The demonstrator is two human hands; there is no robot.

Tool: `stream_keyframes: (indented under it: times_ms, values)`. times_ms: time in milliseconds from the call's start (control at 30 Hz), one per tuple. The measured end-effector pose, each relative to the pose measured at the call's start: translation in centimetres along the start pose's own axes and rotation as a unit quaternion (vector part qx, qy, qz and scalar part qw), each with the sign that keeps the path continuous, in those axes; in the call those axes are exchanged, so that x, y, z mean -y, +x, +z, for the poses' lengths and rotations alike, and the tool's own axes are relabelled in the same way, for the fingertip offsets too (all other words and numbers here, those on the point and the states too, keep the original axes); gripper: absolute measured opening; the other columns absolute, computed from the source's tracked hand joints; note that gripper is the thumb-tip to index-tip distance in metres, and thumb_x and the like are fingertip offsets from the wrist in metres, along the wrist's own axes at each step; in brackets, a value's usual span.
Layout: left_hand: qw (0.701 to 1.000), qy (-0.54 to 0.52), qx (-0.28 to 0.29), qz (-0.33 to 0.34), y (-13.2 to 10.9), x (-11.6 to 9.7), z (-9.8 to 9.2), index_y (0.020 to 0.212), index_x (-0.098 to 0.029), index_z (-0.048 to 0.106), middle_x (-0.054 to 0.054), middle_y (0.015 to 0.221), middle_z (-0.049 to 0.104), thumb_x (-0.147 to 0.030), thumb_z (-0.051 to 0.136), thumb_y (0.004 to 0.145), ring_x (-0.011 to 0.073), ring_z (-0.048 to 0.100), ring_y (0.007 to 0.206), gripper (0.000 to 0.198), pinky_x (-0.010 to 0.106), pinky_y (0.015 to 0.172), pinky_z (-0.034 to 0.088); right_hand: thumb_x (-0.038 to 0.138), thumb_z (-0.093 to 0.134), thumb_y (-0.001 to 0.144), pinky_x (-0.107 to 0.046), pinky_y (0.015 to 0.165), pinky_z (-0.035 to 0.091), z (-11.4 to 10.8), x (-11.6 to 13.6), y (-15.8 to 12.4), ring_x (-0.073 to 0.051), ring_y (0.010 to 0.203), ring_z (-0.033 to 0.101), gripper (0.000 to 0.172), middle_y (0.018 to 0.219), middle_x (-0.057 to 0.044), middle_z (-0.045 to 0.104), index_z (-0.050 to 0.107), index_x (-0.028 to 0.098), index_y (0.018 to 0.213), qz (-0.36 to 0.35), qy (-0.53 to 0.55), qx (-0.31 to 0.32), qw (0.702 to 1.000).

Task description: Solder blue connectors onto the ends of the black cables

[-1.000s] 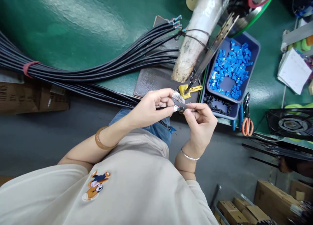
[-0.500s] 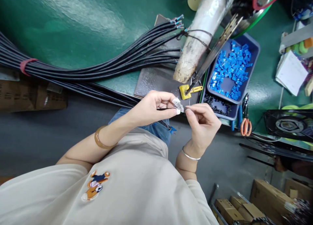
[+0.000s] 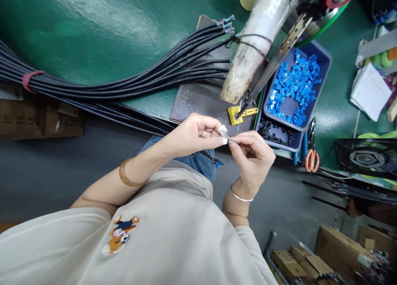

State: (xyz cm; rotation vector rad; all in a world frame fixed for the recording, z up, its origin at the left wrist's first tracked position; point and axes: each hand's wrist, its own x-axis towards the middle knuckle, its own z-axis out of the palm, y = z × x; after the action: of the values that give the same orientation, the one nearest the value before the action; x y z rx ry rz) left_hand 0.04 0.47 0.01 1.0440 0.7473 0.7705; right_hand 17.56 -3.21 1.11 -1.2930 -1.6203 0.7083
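My left hand (image 3: 201, 134) pinches a black cable's end between thumb and forefinger, both of which have white wrapping on their tips. Close against it, my right hand (image 3: 252, 153) closes thumb and forefinger on the thin wires (image 3: 230, 141) at that end. The fingers cover most of the wires. Below my hands, over my lap, black cables with blue connectors (image 3: 218, 163) on their ends hang down. A large bundle of black cables (image 3: 102, 91), bound with a red tie, lies on the green bench to the left, its stripped ends pointing right.
Right of my hands stand a bin of blue connectors (image 3: 290, 115) and a bin of small black parts (image 3: 296, 146). Orange-handled scissors (image 3: 312, 161) are at the bench edge. A wrapped white tube (image 3: 251, 53) and a metal bar (image 3: 276, 62) slant over a yellow piece (image 3: 235, 115).
My right hand has moved slightly left, bringing its fingertips up against those of my left hand at the wires. My left hand has barely moved.
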Motion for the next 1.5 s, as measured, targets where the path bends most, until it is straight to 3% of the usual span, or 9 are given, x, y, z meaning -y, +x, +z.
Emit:
stream_keyframes:
  times_ms: [167,400,600,1000,1100,1233,1300,1367,1500]
  values:
    - [1.0,-0.009,0.01,-0.005,-0.1,-0.3,0.1,0.074,-0.01,0.062,-0.006,0.056,0.04,-0.02,0.068,0.076,0.0021,0.031,0.051,0.012,0.016,0.047,0.024,0.017,0.068,0.083,-0.026,0.048,0.029,0.0,0.0,-0.2,-0.006,0.055,0.042,0.007,0.079,0.002,0.062,0.069,0.023,0.083,0.011,0.009,0.019,1.0]
    - [0.997,0.01,0.07,-0.025,-0.2,-0.7,-0.1,0.062,-0.01,0.059,-0.005,0.053,0.049,-0.013,0.069,0.07,0.0019,0.038,0.049,0.013,0.015,0.046,0.029,0.036,0.07,0.082,-0.023,0.048,0.032,-0.2,-2.0,0.1,-0.007,0.057,0.045,0.016,0.07,0.004,0.054,0.064,0.022,0.077,0.132,0.196,0.167,0.957]
    - [0.999,0.007,-0.035,0.028,-0.1,-0.5,0.5,0.07,-0.011,0.061,-0.005,0.057,0.048,-0.013,0.068,0.072,0.002,0.039,0.052,0.007,0.014,0.048,0.033,0.028,0.069,0.083,-0.023,0.05,0.034,-0.1,-0.1,-0.3,-0.008,0.06,0.049,0.007,0.07,0.003,0.06,0.068,0.023,0.078,0.092,0.072,-0.025,0.993]
    - [0.991,-0.01,-0.102,0.089,-0.6,0.0,1.3,0.075,-0.013,0.06,-0.002,0.066,0.056,-0.014,0.067,0.075,0.0042,0.049,0.058,0.007,0.014,0.054,0.041,0.019,0.065,0.082,-0.027,0.046,0.029,1.6,1.0,-1.3,-0.006,0.048,0.036,0.008,0.069,0.005,0.059,0.063,0.024,0.076,-0.023,-0.101,-0.073,0.992]
    - [0.999,-0.018,-0.026,0.034,-0.5,-0.4,0.3,0.079,-0.013,0.064,-0.002,0.063,0.059,-0.017,0.066,0.077,0.0044,0.05,0.054,0.005,0.015,0.051,0.04,0.025,0.066,0.082,-0.027,0.043,0.03,0.7,2.0,-1.7,-0.008,0.046,0.043,0.005,0.061,0.006,0.054,0.066,0.027,0.087,-0.022,-0.003,-0.104,0.994]
    - [0.969,0.085,0.23,0.037,-0.2,-2.0,-1.2,0.083,-0.015,0.071,0.003,0.069,0.07,-0.011,0.063,0.076,0.01,0.061,0.059,0.011,0.019,0.056,0.046,0.018,0.066,0.083,-0.025,0.044,0.041,-3.4,3.8,-1.9,-0.009,0.048,0.056,0.022,0.067,0.007,0.06,0.064,0.029,0.102,-0.021,0.021,-0.16,0.987]
    - [0.918,0.198,0.328,0.099,-0.5,-2.8,-1.0,0.077,-0.017,0.071,0.004,0.074,0.073,-0.005,0.06,0.075,0.0116,0.064,0.062,0.016,0.021,0.059,0.046,0.019,0.068,0.083,-0.027,0.049,0.049,-6.2,4.0,-1.2,-0.013,0.057,0.066,0.02,0.073,0.003,0.07,0.063,0.026,0.101,0.042,-0.075,0.043,0.995]
    - [0.87,0.327,0.332,0.162,-1.0,-3.2,-0.1,0.069,-0.018,0.068,0.003,0.067,0.071,-0.003,0.056,0.075,0.0119,0.06,0.058,0.02,0.024,0.057,0.042,0.024,0.07,0.082,-0.029,0.057,0.052,-8.6,3.2,0.3,-0.014,0.06,0.067,0.008,0.074,0.002,0.071,0.063,0.025,0.086,0.081,-0.19,0.101,0.973]
    - [0.868,0.397,0.193,0.229,-2.1,-2.2,2.0,0.074,-0.017,0.065,0.005,0.071,0.07,-0.004,0.05,0.081,0.014,0.06,0.061,0.021,0.026,0.056,0.039,0.024,0.066,0.082,-0.033,0.063,0.042,-10.8,-0.8,4.5,-0.014,0.056,0.052,0.011,0.066,0.002,0.06,0.057,0.026,0.077,0.035,-0.428,-0.065,0.901]
